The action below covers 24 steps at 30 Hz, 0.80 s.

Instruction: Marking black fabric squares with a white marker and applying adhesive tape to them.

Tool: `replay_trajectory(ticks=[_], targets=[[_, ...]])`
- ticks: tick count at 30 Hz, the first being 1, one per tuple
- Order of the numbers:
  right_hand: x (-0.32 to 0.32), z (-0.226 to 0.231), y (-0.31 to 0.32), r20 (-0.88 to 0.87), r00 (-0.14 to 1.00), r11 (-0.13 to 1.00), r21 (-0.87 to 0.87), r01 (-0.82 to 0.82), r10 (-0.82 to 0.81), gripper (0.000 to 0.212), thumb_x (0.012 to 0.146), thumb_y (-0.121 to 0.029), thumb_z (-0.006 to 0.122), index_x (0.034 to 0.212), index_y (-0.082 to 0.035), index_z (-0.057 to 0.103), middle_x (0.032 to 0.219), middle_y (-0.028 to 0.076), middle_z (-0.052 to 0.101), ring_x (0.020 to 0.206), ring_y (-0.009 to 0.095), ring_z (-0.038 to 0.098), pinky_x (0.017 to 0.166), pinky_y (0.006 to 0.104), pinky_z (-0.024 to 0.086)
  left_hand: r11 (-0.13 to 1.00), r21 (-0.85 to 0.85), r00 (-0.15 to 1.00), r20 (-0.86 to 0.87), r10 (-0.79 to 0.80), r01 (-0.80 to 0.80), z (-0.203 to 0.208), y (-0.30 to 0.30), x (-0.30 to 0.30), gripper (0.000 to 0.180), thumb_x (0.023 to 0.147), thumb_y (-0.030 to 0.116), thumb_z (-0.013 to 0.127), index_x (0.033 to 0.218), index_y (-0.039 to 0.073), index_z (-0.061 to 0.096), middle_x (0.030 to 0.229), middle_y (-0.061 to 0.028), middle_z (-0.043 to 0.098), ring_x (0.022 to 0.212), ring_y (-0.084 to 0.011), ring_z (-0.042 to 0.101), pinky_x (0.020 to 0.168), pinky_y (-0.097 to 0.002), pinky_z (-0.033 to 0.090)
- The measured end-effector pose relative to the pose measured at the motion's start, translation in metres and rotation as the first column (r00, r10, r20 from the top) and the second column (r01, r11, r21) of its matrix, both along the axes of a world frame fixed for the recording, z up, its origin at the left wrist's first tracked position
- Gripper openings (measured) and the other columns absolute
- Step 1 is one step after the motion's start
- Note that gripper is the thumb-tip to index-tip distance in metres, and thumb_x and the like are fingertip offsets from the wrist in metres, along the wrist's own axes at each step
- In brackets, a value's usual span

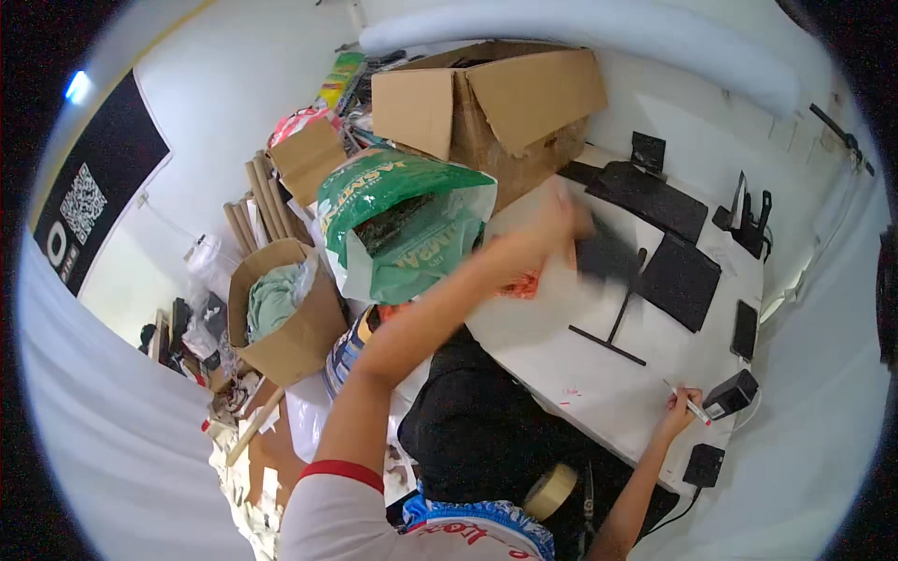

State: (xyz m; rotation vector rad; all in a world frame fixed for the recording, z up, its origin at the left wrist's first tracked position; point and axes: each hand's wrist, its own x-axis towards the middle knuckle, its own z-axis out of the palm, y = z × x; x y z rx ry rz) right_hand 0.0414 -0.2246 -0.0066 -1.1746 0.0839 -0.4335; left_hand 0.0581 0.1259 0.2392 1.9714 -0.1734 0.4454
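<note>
My left hand (559,222) is stretched far over the white table (538,341) and smeared by motion. A thin black sheet (610,251), blurred along with it, is in its fingers. My right hand (686,402) rests near the table's right edge, closed around a slim white pen-like tool (698,411) with a red end and a thin tip. Between the hands lie narrow black strips (613,332) in a T shape. Another black sheet (680,280) lies right of the strips. Farther back is a wide black piece (647,198).
A green and white bag (412,243) stands left of my arm, before a large open carton (533,98). A phone (745,329), black boxes (731,395) and a tool holder (745,229) line the table's right side. A tape roll (550,492) and scissors (588,500) lie near my lap.
</note>
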Motion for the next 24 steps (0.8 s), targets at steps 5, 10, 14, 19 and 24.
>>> replay_trajectory(ticks=[5,10,14,19,24], targets=[[0.006,0.005,-0.012,0.052,0.998,1.0,-0.007,-0.027,0.028,0.025,0.086,-0.013,0.062,0.072,-0.011,0.04,0.06,-0.004,0.039,0.051,0.003,0.034,0.045,0.018,0.025,0.596,-0.065,0.437,0.617,0.654,-0.8,0.138,0.012,-0.131,0.042,0.093,0.029,0.044,0.124,0.001,0.041,0.121,-0.0139,0.045,0.11,-0.0247,0.049,0.091,-0.0406,0.046],[0.005,-0.002,-0.013,-0.032,0.998,0.998,-0.019,-0.055,0.054,0.026,0.085,-0.016,0.064,0.073,-0.012,0.042,0.06,-0.004,0.039,0.052,0.004,0.036,0.046,0.0176,0.027,0.951,-0.309,0.074,0.948,0.308,0.005,0.042,-0.126,-0.231,0.039,0.092,0.041,0.041,0.113,0.009,0.049,0.11,-0.0093,0.05,0.102,-0.0234,0.044,0.086,-0.0433,0.032],[0.004,-0.014,-0.017,-0.023,0.999,0.999,-0.007,-0.035,0.035,0.024,0.087,-0.018,0.061,0.074,-0.012,0.042,0.062,-0.005,0.041,0.052,0.004,0.036,0.047,0.0171,0.029,0.997,-0.049,0.911,0.404,0.081,-0.067,-0.047,-0.152,-0.229,0.015,0.09,0.015,0.053,0.097,0.003,0.059,0.083,-0.0067,0.063,0.073,-0.0212,0.059,0.063,-0.0294,0.047],[-0.027,0.045,0.004,-0.092,0.995,0.998,0.06,-0.021,0.027,0.019,0.09,-0.018,0.057,0.078,-0.01,0.044,0.066,-0.003,0.041,0.058,0.004,0.038,0.049,0.0186,0.029,0.998,0.021,0.978,-0.202,-0.059,0.064,-0.093,-0.154,-0.206,0.027,0.096,0.025,0.046,0.099,0.0,0.054,0.079,-0.0089,0.058,0.074,-0.0158,0.056,0.068,-0.0288,0.046],[-0.048,0.121,0.011,0.04,0.939,0.898,0.281,-0.339,0.342,0.027,0.093,-0.028,0.049,0.081,-0.005,0.05,0.072,0.003,0.048,0.063,0.01,0.044,0.053,0.0243,0.035,0.972,-0.199,0.953,-0.25,-0.173,0.124,-0.095,-0.15,-0.178,0.023,0.096,0.021,0.045,0.105,0.002,0.053,0.086,-0.0064,0.055,0.069,-0.0097,0.05,0.064,-0.0242,0.044]])
